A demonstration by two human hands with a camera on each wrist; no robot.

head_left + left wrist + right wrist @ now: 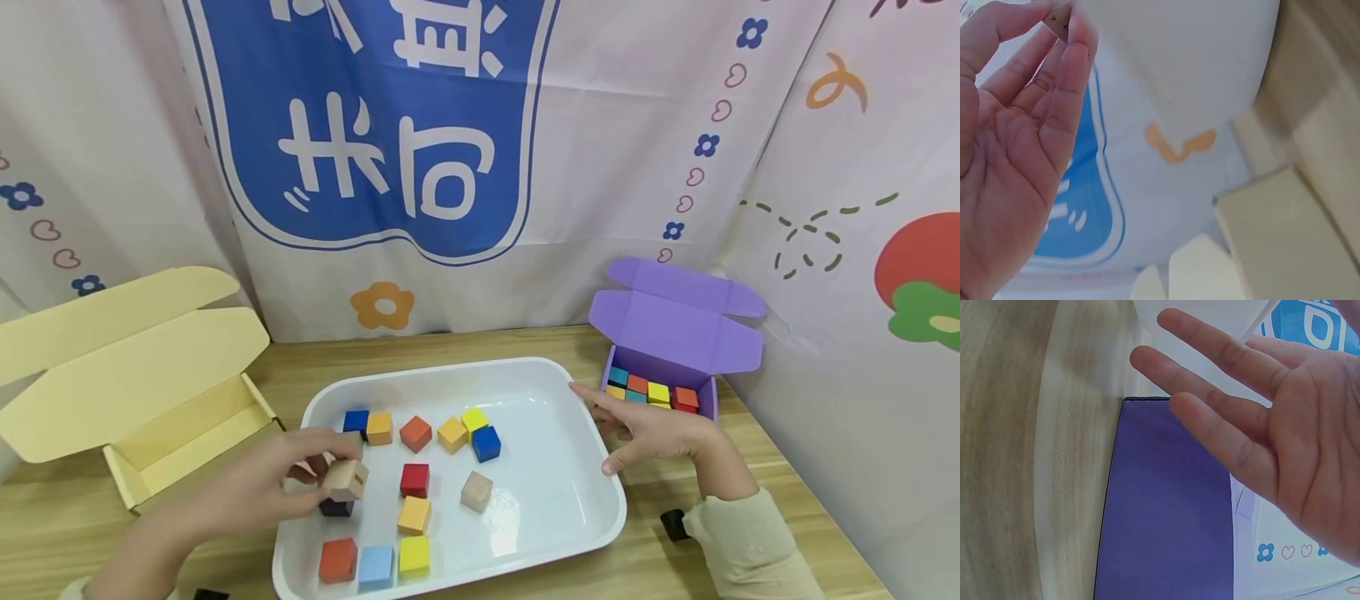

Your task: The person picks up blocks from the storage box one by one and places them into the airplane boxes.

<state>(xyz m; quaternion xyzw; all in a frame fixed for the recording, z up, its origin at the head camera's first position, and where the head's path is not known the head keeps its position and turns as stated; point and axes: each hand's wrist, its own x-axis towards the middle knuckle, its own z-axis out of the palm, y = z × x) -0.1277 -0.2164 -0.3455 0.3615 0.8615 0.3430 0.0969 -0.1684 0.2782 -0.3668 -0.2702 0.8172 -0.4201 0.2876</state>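
Over the left part of the white tray (pixel 540 450), my left hand (pixel 255 475) pinches a plain wooden block (pixel 346 480) between thumb and fingers. The left wrist view shows that wooden block (pixel 1058 20) at the fingertips. Behind the hand, a blue block (pixel 356 422) and a dark block (pixel 337 507) are partly hidden. My right hand (pixel 652 429) is at the tray's right rim, fingers spread and holding nothing. In the right wrist view its fingers (pixel 1210 422) extend straight beside the purple box (pixel 1166 500). Another plain wooden block (pixel 476 492) lies mid-tray.
Several red, orange, yellow and blue blocks, among them a red block (pixel 415 480), are scattered in the tray. At left stands an open yellow box (pixel 202 417). The open purple box (pixel 667 329) at right holds several coloured blocks. A printed cloth (pixel 600 167) hangs behind the wooden table (pixel 300 358).
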